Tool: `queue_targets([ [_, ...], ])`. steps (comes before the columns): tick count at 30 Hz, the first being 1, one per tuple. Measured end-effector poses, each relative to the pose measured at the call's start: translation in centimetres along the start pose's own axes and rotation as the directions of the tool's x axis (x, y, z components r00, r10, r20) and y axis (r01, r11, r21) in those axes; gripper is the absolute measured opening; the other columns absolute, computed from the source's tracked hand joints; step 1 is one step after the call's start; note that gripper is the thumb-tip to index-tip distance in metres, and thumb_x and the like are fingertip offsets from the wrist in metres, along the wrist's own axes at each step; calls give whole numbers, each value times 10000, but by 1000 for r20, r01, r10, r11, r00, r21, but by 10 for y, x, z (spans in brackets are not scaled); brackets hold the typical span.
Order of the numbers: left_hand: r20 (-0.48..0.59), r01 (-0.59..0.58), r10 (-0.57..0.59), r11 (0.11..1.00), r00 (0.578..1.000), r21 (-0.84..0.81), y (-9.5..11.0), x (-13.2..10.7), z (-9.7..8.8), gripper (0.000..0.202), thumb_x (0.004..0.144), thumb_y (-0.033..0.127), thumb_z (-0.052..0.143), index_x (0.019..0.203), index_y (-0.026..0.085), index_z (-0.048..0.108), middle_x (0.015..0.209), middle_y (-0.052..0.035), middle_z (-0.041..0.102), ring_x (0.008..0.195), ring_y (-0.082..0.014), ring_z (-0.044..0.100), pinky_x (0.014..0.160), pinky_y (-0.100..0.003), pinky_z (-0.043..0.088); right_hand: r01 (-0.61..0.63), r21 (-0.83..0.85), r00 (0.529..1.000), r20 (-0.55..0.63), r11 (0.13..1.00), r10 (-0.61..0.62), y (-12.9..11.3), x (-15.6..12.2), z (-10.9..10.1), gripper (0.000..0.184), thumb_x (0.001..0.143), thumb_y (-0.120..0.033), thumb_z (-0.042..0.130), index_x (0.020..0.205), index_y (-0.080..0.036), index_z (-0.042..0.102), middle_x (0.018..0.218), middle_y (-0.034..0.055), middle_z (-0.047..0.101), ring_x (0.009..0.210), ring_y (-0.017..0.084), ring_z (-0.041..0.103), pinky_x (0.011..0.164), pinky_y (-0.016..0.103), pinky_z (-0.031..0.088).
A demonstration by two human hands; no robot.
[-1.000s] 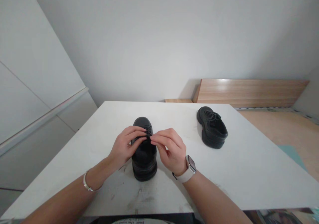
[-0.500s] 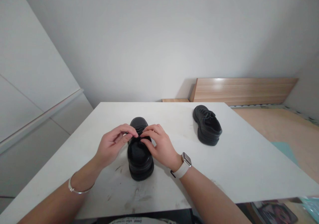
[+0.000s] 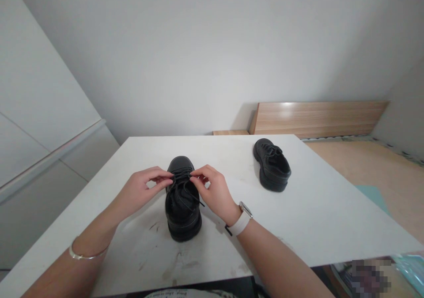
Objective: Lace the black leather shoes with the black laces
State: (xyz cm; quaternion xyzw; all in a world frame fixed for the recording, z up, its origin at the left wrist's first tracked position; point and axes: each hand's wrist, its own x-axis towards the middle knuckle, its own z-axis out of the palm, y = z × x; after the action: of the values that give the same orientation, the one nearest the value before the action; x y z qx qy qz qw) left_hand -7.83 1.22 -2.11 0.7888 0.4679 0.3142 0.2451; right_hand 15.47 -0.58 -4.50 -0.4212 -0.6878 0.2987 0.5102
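Note:
A black lace-up shoe (image 3: 183, 220) stands on the white table, its toe pointing away from me. My left hand (image 3: 145, 186) pinches a black shoelace at the left of the lacing, thumb and fingers together. On the other side, my right hand (image 3: 213, 187) is closed in a pinch on the lace too. Between my fingertips the shoelace (image 3: 181, 184) crosses the tongue, and a loose end hangs over the right side of the opening. A matching black shoe (image 3: 273, 167) with its laces tied in a bow rests farther back on the right.
The white table (image 3: 251, 245) carries dark smudges near its front edge. Behind it a wooden headboard (image 3: 318, 117) stands against the grey wall, with a bed base (image 3: 344, 161) on the right. White cabinet panels (image 3: 39, 156) rise on the left.
My hands have moved apart, the left one to the left. The lace now shows stretched between them, with a loose end visible. The view has shifted slightly.

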Motion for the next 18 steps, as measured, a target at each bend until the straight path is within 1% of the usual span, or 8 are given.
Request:
queue_targets([
  [3, -26, -11, 11, 1000, 1000, 0, 1, -1, 2, 306, 905, 510, 646, 961, 234, 766, 949, -47, 739, 873, -207, 665, 763, -295, 484, -106, 104, 994, -3, 989, 107, 3, 1, 2, 102, 865, -198, 653, 946, -189, 714, 910, 43, 694, 786, 147, 620, 711, 285, 501],
  [5, -18, 18, -18, 1000, 1000, -22, 1, -1, 2, 309, 903, 508, 642, 962, 228, 758, 950, -49, 740, 867, -207, 667, 758, -296, 488, -164, 170, 986, 30, 972, 162, 7, 3, 3, 131, 860, -224, 644, 965, -195, 716, 946, 48, 697, 802, 148, 617, 720, 289, 499],
  [8, 47, 73, -69, 994, 996, -83, -1, 0, 0, 321, 895, 508, 635, 952, 204, 722, 911, -51, 737, 825, -206, 670, 736, -297, 505, -207, 257, 978, 75, 944, 194, 11, 4, 4, 111, 848, -257, 647, 921, -200, 708, 900, 33, 682, 778, 145, 597, 701, 286, 489],
  [10, 81, 79, -72, 993, 994, -88, -2, 0, 0, 307, 901, 491, 617, 927, 193, 688, 879, -48, 725, 802, -203, 665, 729, -297, 513, -221, 274, 975, 83, 936, 206, 12, 4, 6, 85, 839, -267, 658, 879, -196, 683, 849, 19, 665, 748, 141, 581, 681, 280, 479],
  [11, 81, 67, -61, 995, 995, -73, -2, 0, 1, 294, 908, 478, 605, 919, 192, 672, 873, -46, 717, 802, -201, 661, 732, -297, 514, -213, 258, 977, 77, 942, 199, 12, 4, 7, 77, 843, -265, 653, 868, -194, 668, 845, 17, 659, 752, 142, 581, 683, 280, 477],
  [13, 61, 23, -22, 1000, 998, -19, 0, 0, 3, 259, 925, 445, 576, 917, 196, 648, 879, -43, 698, 818, -199, 648, 748, -297, 508, -158, 190, 987, 35, 969, 155, 11, 2, 10, 68, 878, -256, 607, 876, -194, 635, 879, 26, 647, 803, 153, 589, 719, 292, 482],
  [16, 7, -55, 55, 996, 998, 72, 5, -1, 7, 207, 934, 391, 541, 895, 202, 615, 865, -36, 661, 821, -197, 614, 752, -297, 487, -32, 61, 999, -38, 998, 34, 6, -1, 14, 94, 948, -243, 494, 923, -198, 573, 945, 52, 614, 906, 182, 578, 826, 342, 482],
  [18, -16, -90, 93, 989, 996, 114, 8, -1, 9, 174, 928, 357, 526, 875, 204, 590, 851, -30, 637, 813, -196, 593, 740, -295, 475, 17, -22, 999, -50, 1000, -19, 1, -2, 15, 106, 973, -233, 448, 941, -199, 543, 956, 64, 604, 925, 199, 563, 871, 380, 461],
])
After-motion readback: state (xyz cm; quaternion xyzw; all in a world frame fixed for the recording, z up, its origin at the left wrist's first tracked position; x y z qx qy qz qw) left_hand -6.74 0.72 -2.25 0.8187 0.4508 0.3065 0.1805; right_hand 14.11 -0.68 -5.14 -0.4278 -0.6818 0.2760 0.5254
